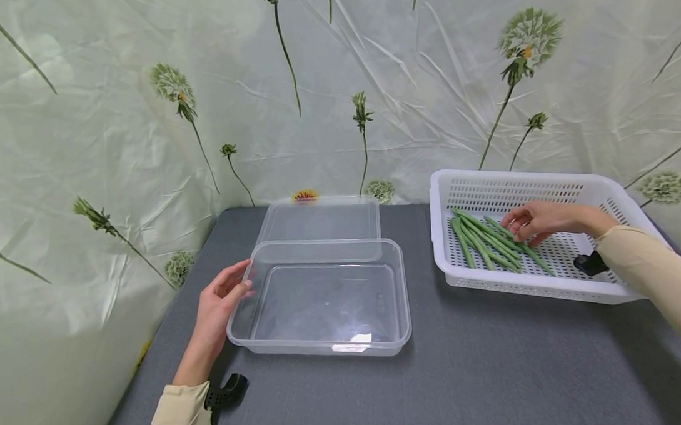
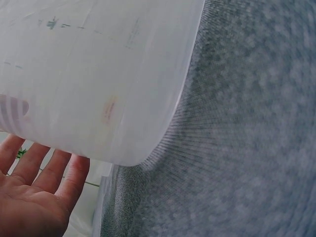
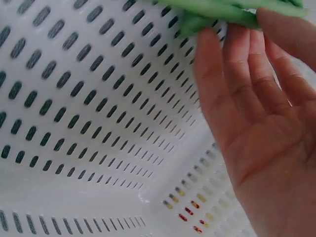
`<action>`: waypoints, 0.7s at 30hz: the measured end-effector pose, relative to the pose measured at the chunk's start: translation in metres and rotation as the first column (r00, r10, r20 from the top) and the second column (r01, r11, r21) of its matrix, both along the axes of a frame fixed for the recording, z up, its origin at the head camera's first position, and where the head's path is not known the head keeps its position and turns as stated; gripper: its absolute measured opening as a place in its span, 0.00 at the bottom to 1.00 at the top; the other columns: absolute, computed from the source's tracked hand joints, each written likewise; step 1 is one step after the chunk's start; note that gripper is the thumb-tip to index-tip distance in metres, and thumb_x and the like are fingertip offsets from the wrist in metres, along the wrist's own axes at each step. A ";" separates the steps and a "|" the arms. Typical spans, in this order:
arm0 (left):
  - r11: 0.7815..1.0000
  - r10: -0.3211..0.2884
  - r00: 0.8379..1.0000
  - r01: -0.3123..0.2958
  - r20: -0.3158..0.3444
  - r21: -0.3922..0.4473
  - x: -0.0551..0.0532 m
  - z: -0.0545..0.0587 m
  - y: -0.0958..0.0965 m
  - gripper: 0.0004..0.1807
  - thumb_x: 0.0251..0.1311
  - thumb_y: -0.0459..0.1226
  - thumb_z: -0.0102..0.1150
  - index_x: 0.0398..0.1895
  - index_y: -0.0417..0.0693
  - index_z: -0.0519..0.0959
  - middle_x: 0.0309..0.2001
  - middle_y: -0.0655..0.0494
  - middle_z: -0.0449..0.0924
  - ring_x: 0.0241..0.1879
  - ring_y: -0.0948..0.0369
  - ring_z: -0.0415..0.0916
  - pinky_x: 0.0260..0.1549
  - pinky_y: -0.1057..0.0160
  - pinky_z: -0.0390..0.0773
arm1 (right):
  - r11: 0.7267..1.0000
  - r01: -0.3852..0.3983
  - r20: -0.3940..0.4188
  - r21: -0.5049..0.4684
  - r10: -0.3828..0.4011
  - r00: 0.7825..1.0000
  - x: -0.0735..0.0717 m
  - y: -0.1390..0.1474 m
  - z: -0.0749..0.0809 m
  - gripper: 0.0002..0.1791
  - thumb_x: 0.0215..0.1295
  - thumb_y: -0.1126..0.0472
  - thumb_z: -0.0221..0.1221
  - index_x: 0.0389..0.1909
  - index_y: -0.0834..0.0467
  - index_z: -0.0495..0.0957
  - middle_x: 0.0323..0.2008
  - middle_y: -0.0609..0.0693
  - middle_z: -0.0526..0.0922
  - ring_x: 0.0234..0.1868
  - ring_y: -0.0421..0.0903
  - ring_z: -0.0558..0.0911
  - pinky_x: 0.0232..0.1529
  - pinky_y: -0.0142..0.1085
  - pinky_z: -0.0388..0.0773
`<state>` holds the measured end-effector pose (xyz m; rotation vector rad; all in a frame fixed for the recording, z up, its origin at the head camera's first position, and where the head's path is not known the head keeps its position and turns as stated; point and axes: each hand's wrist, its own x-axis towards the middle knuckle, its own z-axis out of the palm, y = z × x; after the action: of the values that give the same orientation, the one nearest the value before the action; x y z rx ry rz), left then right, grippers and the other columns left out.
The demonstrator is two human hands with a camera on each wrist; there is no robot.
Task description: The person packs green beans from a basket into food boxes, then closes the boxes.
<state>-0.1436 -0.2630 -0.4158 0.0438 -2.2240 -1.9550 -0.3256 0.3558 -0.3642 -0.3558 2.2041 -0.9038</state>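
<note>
In the head view, my left hand is at the left rim of a clear plastic container. Its thumb tip shows through the translucent wall in the left wrist view, and the fingers lie along the outside, so the rim is held between them. My right hand reaches into a white perforated basket, over a loose bundle of green beans. Thumb and fingertips pinch a green bean at the bundle's right side, seen from close by in the right wrist view.
A clear lid lies flat behind the container, partly overlapped by it. Grey cloth covers the table. A light curtain with dandelion prints hangs behind and at the left.
</note>
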 end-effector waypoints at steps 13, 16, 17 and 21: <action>1.000 0.001 1.000 -0.001 0.002 -0.009 0.000 -0.001 0.000 0.23 0.70 0.34 0.57 0.66 0.40 0.71 0.62 0.42 0.73 0.57 0.57 0.75 0.46 0.63 0.80 | 0.999 0.004 -0.098 -0.038 -0.008 0.995 0.024 -0.016 0.025 0.29 0.69 0.68 0.55 0.68 0.70 0.60 0.62 0.71 0.66 0.55 0.56 0.76 0.41 0.46 0.83; 1.000 0.003 1.000 -0.003 0.002 -0.007 0.000 -0.001 0.001 0.22 0.70 0.34 0.57 0.66 0.40 0.71 0.62 0.41 0.73 0.57 0.57 0.75 0.46 0.63 0.80 | 0.999 -0.002 -0.131 -0.043 -0.003 0.991 0.028 -0.020 0.031 0.28 0.70 0.68 0.55 0.68 0.70 0.60 0.61 0.70 0.68 0.52 0.54 0.77 0.39 0.45 0.83; 1.000 0.003 1.000 -0.003 0.000 -0.007 0.000 -0.001 0.001 0.22 0.70 0.33 0.57 0.66 0.40 0.71 0.62 0.41 0.72 0.57 0.57 0.75 0.46 0.63 0.80 | 0.999 -0.003 -0.143 -0.042 -0.003 0.990 0.030 -0.021 0.033 0.28 0.70 0.68 0.55 0.68 0.70 0.61 0.60 0.69 0.69 0.51 0.53 0.78 0.38 0.45 0.83; 1.000 0.004 1.000 -0.004 -0.001 -0.009 -0.001 0.000 0.001 0.22 0.70 0.33 0.57 0.66 0.40 0.71 0.62 0.41 0.72 0.56 0.58 0.75 0.45 0.64 0.80 | 1.000 0.005 -0.178 -0.027 -0.010 0.984 0.037 -0.026 0.041 0.27 0.70 0.68 0.55 0.67 0.69 0.62 0.55 0.65 0.74 0.45 0.50 0.81 0.34 0.45 0.83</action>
<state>-0.1442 -0.2620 -0.4158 0.0466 -2.2304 -1.9423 -0.2886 0.3303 -0.3227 -0.4568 2.3594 -0.9379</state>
